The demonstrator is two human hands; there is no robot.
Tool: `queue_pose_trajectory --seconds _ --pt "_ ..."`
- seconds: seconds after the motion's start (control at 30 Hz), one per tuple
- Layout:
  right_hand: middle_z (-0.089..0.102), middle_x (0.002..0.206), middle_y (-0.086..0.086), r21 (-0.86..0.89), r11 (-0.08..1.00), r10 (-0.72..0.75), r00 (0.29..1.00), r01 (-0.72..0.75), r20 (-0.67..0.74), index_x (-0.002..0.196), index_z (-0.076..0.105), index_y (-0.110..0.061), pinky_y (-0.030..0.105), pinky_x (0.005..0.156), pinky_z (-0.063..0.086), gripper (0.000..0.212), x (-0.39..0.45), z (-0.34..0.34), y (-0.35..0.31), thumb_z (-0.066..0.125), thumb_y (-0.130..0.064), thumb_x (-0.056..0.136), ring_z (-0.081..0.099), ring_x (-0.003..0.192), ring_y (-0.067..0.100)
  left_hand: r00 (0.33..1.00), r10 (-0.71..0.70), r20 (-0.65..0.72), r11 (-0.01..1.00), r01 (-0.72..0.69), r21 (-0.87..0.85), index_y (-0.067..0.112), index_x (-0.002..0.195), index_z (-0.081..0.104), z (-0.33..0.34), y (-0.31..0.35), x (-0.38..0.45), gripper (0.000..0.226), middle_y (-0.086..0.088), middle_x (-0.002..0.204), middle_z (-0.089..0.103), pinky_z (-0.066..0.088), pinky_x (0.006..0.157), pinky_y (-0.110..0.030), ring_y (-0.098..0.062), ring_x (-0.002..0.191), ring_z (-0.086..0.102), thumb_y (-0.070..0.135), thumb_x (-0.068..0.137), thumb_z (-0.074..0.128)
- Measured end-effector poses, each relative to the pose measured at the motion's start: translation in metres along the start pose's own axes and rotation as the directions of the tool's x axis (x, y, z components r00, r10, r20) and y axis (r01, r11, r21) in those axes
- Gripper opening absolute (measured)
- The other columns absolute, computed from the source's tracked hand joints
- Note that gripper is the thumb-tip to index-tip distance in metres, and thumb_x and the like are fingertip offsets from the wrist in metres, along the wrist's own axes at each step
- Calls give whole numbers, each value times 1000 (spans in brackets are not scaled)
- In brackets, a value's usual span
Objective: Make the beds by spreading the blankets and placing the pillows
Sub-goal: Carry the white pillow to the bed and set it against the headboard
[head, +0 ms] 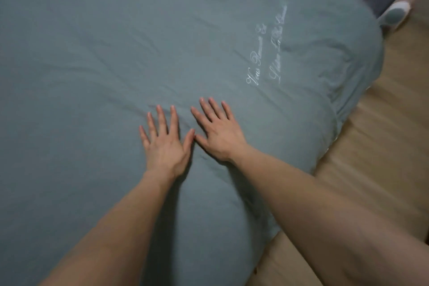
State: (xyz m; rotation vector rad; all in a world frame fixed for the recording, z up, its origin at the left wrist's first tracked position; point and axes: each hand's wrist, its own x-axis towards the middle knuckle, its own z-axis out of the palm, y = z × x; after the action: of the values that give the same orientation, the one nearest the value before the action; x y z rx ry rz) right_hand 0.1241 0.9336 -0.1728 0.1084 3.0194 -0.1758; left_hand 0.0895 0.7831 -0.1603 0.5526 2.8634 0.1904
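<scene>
Left hand [164, 144] and right hand [219, 133] lie flat, fingers [160, 115] spread, side by side on grey-green blanket [92, 53]; thumbs touching. White script embroidery [267, 46] beyond right hand. Blanket edge overhangs wooden floor [383, 146] at right.

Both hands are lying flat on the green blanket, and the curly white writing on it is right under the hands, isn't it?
Not quite. The left hand and right hand do lie flat on the green blanket, but the curly white writing is not under them. The head view shows it farther up the blanket, beyond the right hand's fingertips, fully uncovered.
</scene>
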Motion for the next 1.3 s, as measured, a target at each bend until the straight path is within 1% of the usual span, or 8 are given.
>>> queue_pose_trajectory --seconds 0.13,0.27,0.4,0.53,0.6,0.7,0.83,1.3 --pt "3 161 1 18 936 349 925 -351 -147 153 9 -23 40 118 -8 63 -36 33 47 21 -50 98 2 148 19 924 337 181 925 -361 121 27 152 -4 39 12 -39 83 -11 158 -12 -6 115 -57 -39 145 -10 74 84 3" --pt "-3 161 3 124 647 759 651 -753 -7 153 6 -22 48 119 -2 62 -69 6 86 26 -45 99 -1 148 23 591 712 379 636 -772 10 26 153 1 11 37 -63 81 0 160 -5 -9 119 -42 -21 148 -6 70 86 4" --pt "-1 161 5 216 730 667 744 -648 -23 153 7 -23 46 119 2 63 -59 -26 141 32 -43 99 1 148 24 905 402 139 911 -410 38 21 153 4 -20 79 2 80 -5 161 -2 -3 119 -39 -22 149 -1 61 84 0" --pt "-4 161 -4 127 947 299 954 -297 -2 152 3 -30 39 120 -5 65 -47 -18 172 18 -55 94 -5 148 15 912 347 218 931 -362 34 21 152 -13 -7 113 14 84 -5 159 -18 -8 118 -43 -25 147 -15 66 82 -1" --pt "-2 161 -2 182 802 575 818 -569 20 152 8 -28 43 120 -4 61 -38 -1 229 18 -51 97 -3 148 18 898 380 220 921 -389 -3 24 150 -17 10 146 31 89 -2 155 -28 -13 116 -43 -23 144 -24 66 72 -12" --pt "7 158 18 361 231 933 311 -904 182 149 24 -9 49 119 6 57 -23 -10 342 29 -39 101 5 147 34 887 444 127 895 -445 -23 27 149 -17 24 213 92 81 2 154 -29 -20 114 -41 -21 141 -29 65 78 -8" --pt "13 158 15 467 589 757 653 -660 -31 149 23 -8 36 118 13 57 14 -36 434 41 -30 100 14 146 30 825 543 156 833 -553 24 28 151 -13 23 321 182 74 3 157 -22 -19 116 -41 -19 144 -24 63 89 4" --pt "54 130 21 459 587 708 698 -667 108 146 22 -23 41 91 45 66 74 -66 609 55 -38 91 55 113 40 745 654 130 723 -666 184 24 153 -3 23 545 354 69 3 161 -8 30 108 -37 -25 141 20 41 99 36"
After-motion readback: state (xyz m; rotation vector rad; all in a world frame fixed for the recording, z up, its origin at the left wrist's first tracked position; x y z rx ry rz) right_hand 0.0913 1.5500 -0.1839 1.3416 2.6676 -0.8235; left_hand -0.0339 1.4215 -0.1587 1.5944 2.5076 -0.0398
